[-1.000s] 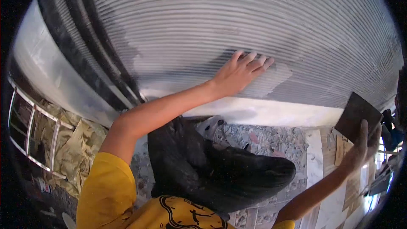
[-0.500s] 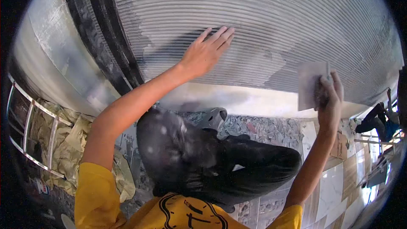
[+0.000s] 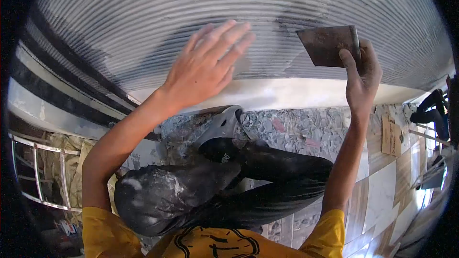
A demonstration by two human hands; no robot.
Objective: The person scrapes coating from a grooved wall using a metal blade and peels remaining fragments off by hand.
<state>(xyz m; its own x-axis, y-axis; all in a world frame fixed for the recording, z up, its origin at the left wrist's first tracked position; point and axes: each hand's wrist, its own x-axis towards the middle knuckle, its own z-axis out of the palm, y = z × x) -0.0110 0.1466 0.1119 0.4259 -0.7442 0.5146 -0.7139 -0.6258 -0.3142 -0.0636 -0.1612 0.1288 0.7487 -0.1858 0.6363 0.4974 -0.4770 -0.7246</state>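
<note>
My left hand (image 3: 205,62) is raised in front of the ridged grey wall (image 3: 248,5), fingers outstretched and a little apart, with nothing in it. Its shadow falls on the ridges beside it. In my right hand (image 3: 362,74) is a flat scraper (image 3: 330,45) with a dark, smudged blade and a thicker spine along its right side. The thumb presses on the blade's face while the fingers wrap behind the spine. The blade points left, close in front of the ridges, and a dark shadow lies above it. Smooth grey patches show among the ridges.
A pale smooth band (image 3: 296,93) runs below the ridges. Flaky debris (image 3: 287,126) covers the floor along it, near a grey clog (image 3: 222,124) on my foot. A metal ladder (image 3: 62,177) lies left; flattened cardboard (image 3: 391,136) and another person (image 3: 432,112) are at right.
The scraper has risen and turned, showing its dark face in place of the pale one. My left hand has come off the wall toward me, and the view has shifted.
</note>
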